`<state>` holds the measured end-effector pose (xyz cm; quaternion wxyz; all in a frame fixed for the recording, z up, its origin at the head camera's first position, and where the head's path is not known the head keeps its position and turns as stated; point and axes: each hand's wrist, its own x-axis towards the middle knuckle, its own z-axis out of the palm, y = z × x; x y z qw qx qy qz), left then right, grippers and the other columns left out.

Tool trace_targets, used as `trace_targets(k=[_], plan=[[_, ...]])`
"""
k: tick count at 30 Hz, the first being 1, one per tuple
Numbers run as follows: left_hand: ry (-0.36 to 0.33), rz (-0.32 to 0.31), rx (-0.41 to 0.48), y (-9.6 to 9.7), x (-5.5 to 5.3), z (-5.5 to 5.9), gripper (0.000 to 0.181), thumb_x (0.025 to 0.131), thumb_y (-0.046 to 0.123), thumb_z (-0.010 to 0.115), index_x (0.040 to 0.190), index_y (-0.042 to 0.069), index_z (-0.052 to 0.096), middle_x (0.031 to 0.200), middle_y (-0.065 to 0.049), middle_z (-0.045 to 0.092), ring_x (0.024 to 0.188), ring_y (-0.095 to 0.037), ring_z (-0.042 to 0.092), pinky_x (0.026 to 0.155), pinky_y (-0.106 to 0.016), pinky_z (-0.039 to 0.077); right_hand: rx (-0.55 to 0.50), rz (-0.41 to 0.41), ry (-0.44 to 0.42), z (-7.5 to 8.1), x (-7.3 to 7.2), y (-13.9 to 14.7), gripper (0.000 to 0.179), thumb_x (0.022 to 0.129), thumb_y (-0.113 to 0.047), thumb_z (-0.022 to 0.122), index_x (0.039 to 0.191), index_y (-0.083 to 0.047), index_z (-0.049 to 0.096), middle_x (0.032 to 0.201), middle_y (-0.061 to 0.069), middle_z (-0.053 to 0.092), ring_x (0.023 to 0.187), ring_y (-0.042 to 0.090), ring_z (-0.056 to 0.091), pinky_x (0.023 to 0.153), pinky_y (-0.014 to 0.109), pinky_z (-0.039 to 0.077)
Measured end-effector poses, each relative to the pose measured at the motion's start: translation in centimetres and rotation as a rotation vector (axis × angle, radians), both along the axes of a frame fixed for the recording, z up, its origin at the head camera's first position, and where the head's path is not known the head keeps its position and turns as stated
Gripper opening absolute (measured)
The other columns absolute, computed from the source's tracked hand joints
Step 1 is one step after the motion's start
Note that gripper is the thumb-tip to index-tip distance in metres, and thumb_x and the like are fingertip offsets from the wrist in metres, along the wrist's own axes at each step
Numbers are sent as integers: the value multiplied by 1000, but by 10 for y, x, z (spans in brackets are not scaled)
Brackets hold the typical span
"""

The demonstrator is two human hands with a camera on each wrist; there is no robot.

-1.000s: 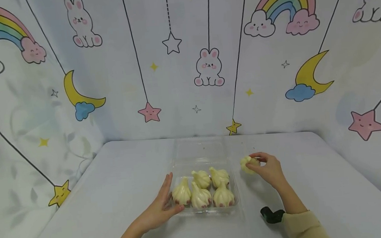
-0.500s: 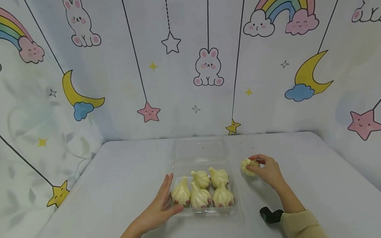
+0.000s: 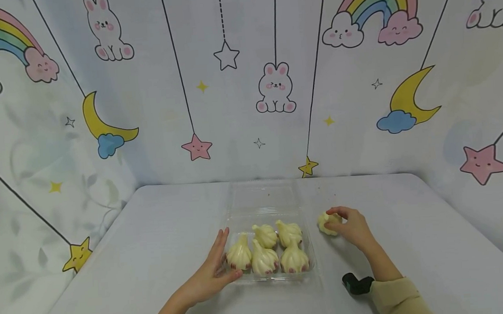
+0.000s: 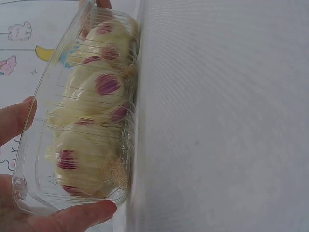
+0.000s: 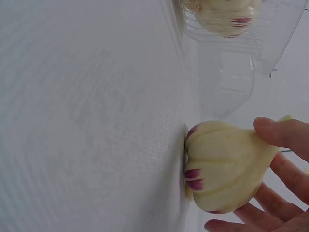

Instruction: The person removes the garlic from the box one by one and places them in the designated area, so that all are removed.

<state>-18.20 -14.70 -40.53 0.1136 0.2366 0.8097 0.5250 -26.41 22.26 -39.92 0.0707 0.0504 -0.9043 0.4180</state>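
Several garlic bulbs, pale with purple streaks, sit in a clear plastic clamshell box in the head view. My left hand rests on the box's left side, its fingers straight along the wall and the thumb across the front corner. To the right of the box, my right hand pinches another garlic bulb near its stem between thumb and fingers. That bulb stands stem up in the right wrist view, its base right at the tabletop.
The box's clear lid lies folded back behind it on the white table. A small black object shows beside the right sleeve. Behind the table hangs a cartoon-printed backdrop.
My right hand and its garlic bulb have come down slightly, towards the near side. The left hand and the box have stayed in place.
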Motion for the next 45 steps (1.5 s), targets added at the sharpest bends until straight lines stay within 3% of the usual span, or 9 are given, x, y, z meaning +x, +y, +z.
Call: trace_targets(k=[13,21,35,45], plan=[[7,-6,0,-1,-2,-2,91,91,21,59,145,25,-14,146,-19,-26,129,-54,6,95,-63,26,56,14,16,7,2,-4,41,74,-10,72,111,3,61,126,32,46,118,48,38,93,61,33],[15,9,-16,-2,-4,-2,92,90,21,60,146,23,-13,147,-17,-24,133,-47,1,100,-59,22,105,11,20,19,10,-7,52,75,-18,75,119,0,55,131,32,40,120,48,36,92,61,35],[8,3,-12,-1,-3,-2,92,90,21,60,146,23,-13,146,-19,-25,132,-49,0,98,-61,23,101,16,80,36,20,-15,60,78,-27,73,127,-3,49,135,26,38,124,45,32,93,62,32],[6,0,-6,-1,-2,-1,91,90,21,59,146,23,-13,146,-19,-25,132,-48,-1,99,-61,23,33,87,103,48,29,-27,60,78,-24,73,129,-4,48,136,22,39,126,41,31,96,56,34]])
